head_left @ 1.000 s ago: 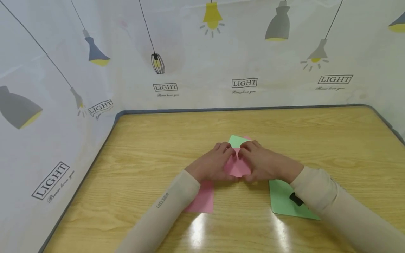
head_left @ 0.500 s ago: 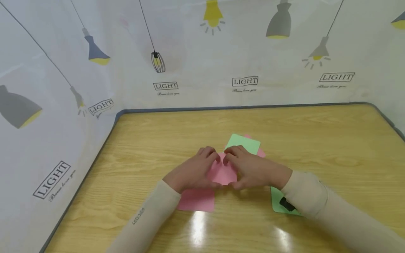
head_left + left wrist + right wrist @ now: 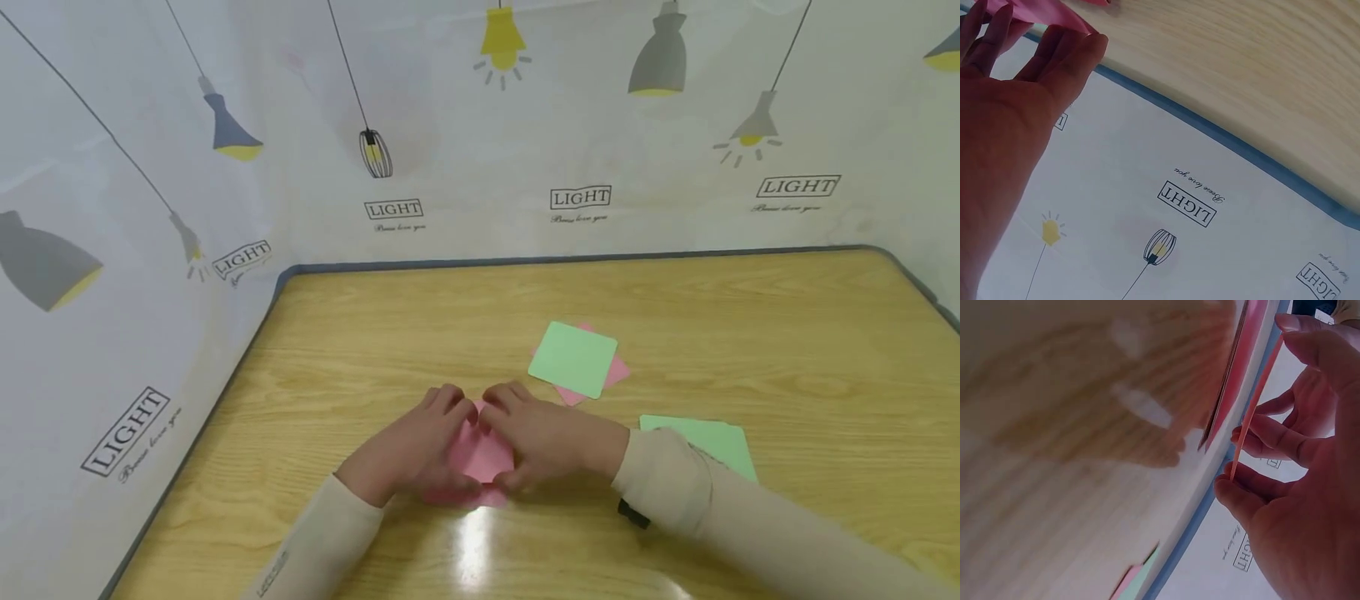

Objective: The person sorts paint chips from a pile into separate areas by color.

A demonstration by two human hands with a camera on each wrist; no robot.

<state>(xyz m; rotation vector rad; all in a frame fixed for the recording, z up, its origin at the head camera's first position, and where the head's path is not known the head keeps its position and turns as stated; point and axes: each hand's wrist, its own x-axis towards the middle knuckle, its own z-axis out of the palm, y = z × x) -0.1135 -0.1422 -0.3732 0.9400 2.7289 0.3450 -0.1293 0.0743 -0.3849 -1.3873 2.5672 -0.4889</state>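
Note:
Both hands hold one pink square of paper by its opposite sides, above a pink paper stack on the table. My left hand pinches its left side; in the left wrist view the paper bends slightly above the fingers. From the right, my right hand pinches the other side between thumb and fingers. Seen edge-on in the right wrist view, the held paper stands apart from the pink stack. The hands partly cover the stack.
Farther back, a green square lies turned across pink paper. A green paper stack sits at the right, partly under the right sleeve. A white lamp-printed sheet walls the wooden table's back and sides.
Both hands have carried the pink square from over the green and pink papers leftward and toward the person, to above the pink stack. The green square is now fully uncovered.

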